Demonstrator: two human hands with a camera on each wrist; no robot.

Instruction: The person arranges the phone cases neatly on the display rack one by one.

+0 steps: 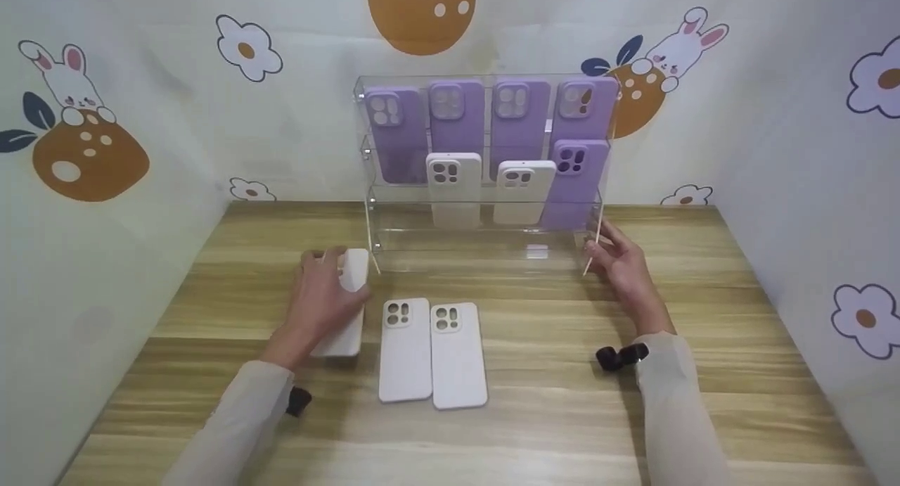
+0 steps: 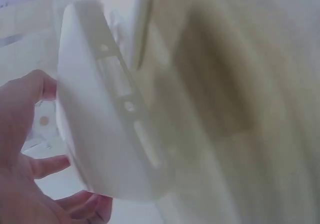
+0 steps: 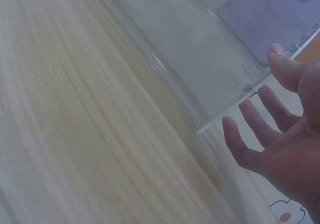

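Observation:
My left hand grips a white phone case by its edges, left of the rack. In the left wrist view this case is tilted, its cut-out side facing the camera and its shadow on the table. Two more white phone cases lie side by side in front of the rack. The clear acrylic rack holds several purple phone cases and two white ones. At the rack's right side is my right hand, fingers loosely bent; contact with the rack's edge cannot be told.
A wood-grain table lies under everything. Patterned sheets with rabbits, oranges and flowers stand behind and at both sides. The rack's lower tier is transparent, with thin side panels reaching down to the table.

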